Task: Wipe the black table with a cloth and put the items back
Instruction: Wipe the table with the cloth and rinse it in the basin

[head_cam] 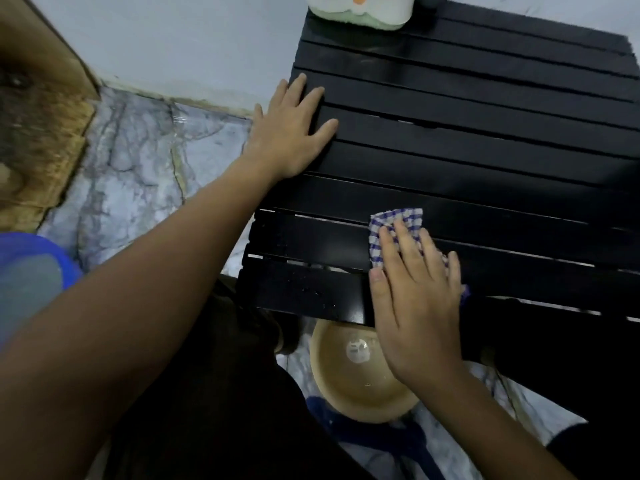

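Observation:
The black slatted table (485,140) fills the upper right of the head view. My right hand (415,296) lies flat on a blue-and-white checked cloth (398,221), pressing it onto the slats near the table's front edge; most of the cloth is hidden under the palm. My left hand (291,129) rests palm down, fingers spread, on the table's left edge and holds nothing. A white and pale green container (363,12) stands at the table's far edge, cut off by the frame.
A tan bowl (353,382) sits on the marble-patterned floor (138,168) below the table's front edge, beside dark blue fabric (398,438). A worn wooden surface (41,116) is at the left. A pale wall runs behind.

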